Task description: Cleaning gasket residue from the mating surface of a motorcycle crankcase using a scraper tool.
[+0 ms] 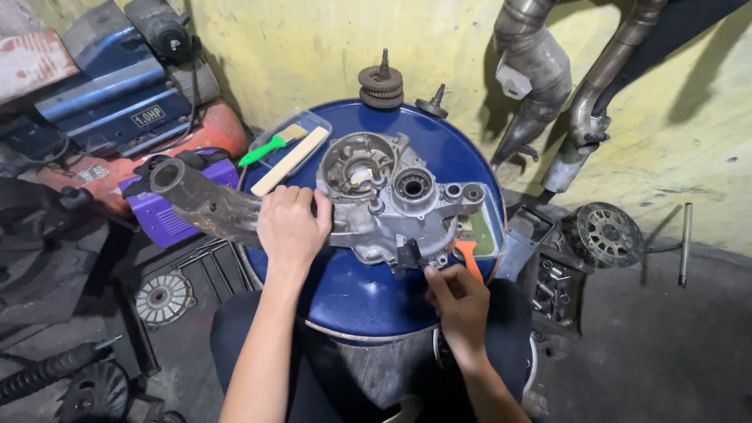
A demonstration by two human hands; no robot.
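A stained yellow wall point(313, 55) rose behind a round blue drum point(352, 290). Two metal exhaust pipes point(540, 86) leaned against that wall beyond the drum's far right edge. The dark concrete floor point(666, 345) lay littered with a blue compressor point(117, 86) at the left.

both forearms are bare from the elbow down, with no sleeve, watch, bracelet or ring showing on either. the left hand point(291, 227) wears no glove, and neither does the right hand point(458, 301). the fingernails that show are short and unpainted. lower in the view the legs are covered in dark, plain trousers point(235, 329) of a near-black cloth, with no pattern or marking that can be made out. nothing else of the clothing shows.
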